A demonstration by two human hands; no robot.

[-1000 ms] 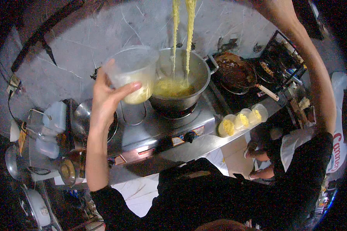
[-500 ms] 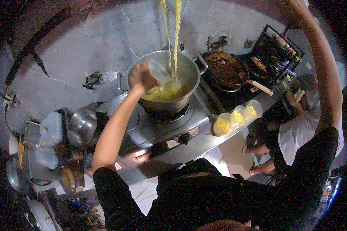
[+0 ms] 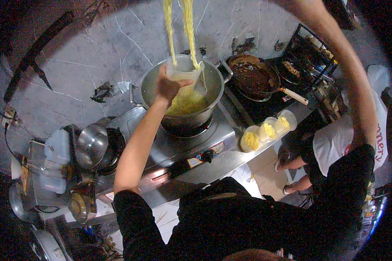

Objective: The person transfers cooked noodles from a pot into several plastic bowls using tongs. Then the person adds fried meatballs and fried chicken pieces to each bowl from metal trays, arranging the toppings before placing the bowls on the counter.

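My left hand (image 3: 167, 88) is wrapped round a clear plastic cup (image 3: 191, 75), held upright over a large metal pot (image 3: 220, 90). Long yellow noodles (image 3: 188, 30) hang from above in two bundles, and their lower ends reach the cup's mouth. One strand trails down the outside of the cup. More yellow noodles (image 3: 187, 104) lie in the pot below. My right forearm reaches up past the top edge, so that hand and whatever it holds are hidden.
Three clear cups of yellow noodles (image 3: 250, 141) stand on the counter edge at right. Behind them sits a frying pan (image 3: 253, 77) with dark sauce. Metal bowls (image 3: 91, 145) and a lidded plastic box (image 3: 55, 152) are at left. A person in a white shirt (image 3: 335, 139) stands at right.
The cup has turned upright and risen from low in the pot to its rim. The hanging noodles have shifted left, and their lower ends have lifted out of the pot.
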